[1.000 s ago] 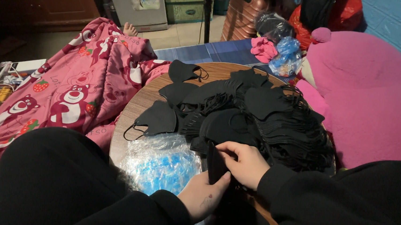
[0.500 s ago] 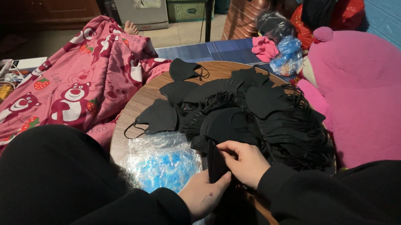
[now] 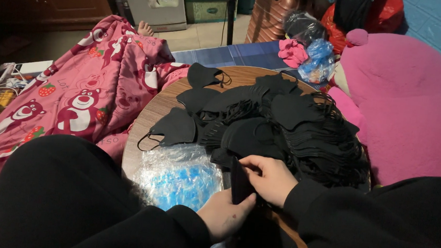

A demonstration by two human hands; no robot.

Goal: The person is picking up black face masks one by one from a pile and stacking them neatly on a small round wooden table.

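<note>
Both hands, left [image 3: 223, 216] and right [image 3: 270, 178], together, clamped on one folded black mask [image 3: 239, 181] beside the mask pile [image 3: 288, 123]

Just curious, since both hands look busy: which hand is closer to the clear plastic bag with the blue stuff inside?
Left. The left hand sits right at the plastic bag's lower right edge, while the right hand is further right, gripping a folded black mask near the mask pile.

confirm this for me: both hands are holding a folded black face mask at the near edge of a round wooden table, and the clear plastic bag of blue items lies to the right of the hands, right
Not quite. The head view shows the clear plastic bag of blue items lying to the left of the hands, not the right. The rest holds: the left hand and right hand hold a folded black face mask at the near edge of the round wooden table.
</note>
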